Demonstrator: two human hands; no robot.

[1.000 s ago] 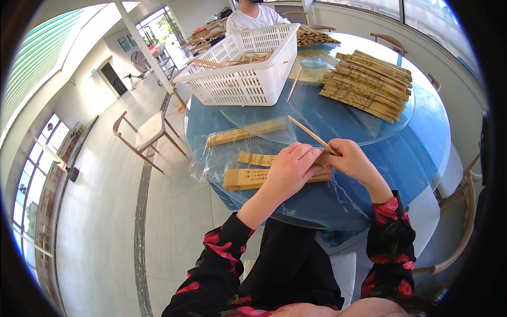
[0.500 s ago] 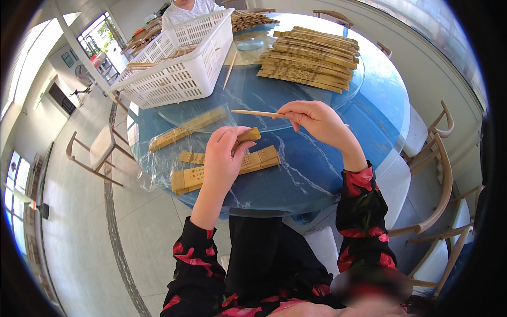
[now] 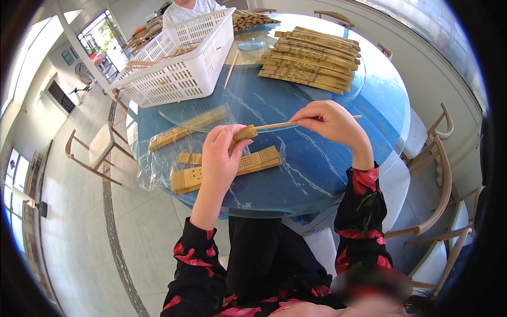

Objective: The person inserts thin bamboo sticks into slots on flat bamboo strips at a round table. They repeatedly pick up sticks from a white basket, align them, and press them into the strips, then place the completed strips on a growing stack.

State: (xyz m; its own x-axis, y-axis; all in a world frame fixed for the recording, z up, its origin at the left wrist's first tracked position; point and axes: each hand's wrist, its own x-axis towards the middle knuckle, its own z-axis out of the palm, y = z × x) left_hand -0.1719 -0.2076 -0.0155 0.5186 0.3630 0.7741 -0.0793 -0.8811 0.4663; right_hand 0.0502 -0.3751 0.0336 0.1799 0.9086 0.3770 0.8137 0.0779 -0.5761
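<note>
A thin bamboo stick (image 3: pixel 285 124) was pinched in the closed fingers of the right hand (image 3: pixel 330 122), while a small paper sleeve (image 3: pixel 245 132) was gripped over its tip by the left hand (image 3: pixel 222 158), above the blue bench (image 3: pixel 317 169), apparently so it could be slid on.

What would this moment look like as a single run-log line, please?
left hand: holds paper sleeve | right hand: holds chopsticks, tips in sleeve | surface: blue table

Behind the basket (image 3: pixel 179 63): a person (image 3: pixel 187 6) cut off at the top edge. Inside it: sticks half hidden by the mesh. Near it: stick (image 3: pixel 303 122) partly covered by the right hand (image 3: pixel 330 124).
</note>
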